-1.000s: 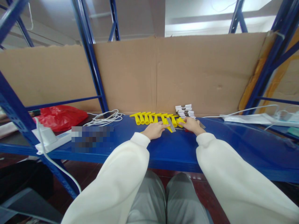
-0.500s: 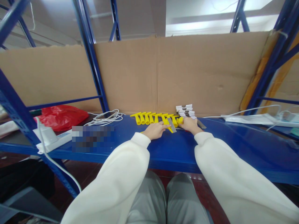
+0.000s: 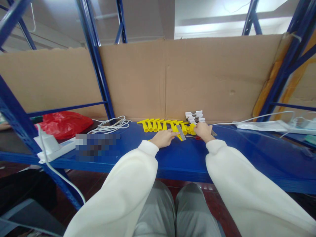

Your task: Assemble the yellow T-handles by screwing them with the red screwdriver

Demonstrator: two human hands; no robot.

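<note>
My left hand [image 3: 163, 138] is closed on a yellow scraper [image 3: 179, 137] with a flat grey metal blade [image 3: 181, 132], held low over the blue shelf. My right hand [image 3: 203, 131] is closed, beside small yellow pieces [image 3: 191, 129]; anything in its fingers is too small or hidden to make out. Left of and behind the hands lies a row of several yellow T-shaped scraper handles [image 3: 155, 126]. White-and-dark packets [image 3: 195, 117] are stacked just behind my right hand. Something red [image 3: 198, 138] shows under that hand, and a grey flat piece [image 3: 214, 133] lies at its right.
A cardboard sheet [image 3: 197, 75] stands along the back of the blue shelf [image 3: 182, 158]. Coiled white cable [image 3: 116, 124], a red plastic bag [image 3: 65, 125] and a power strip [image 3: 61, 149] lie on the left. A white strip [image 3: 264, 125] with cables is at right.
My right hand has lifted slightly and shifted away from the small yellow pieces, which now show more, as does the red thing under it. My left hand holds still with the scraper.
</note>
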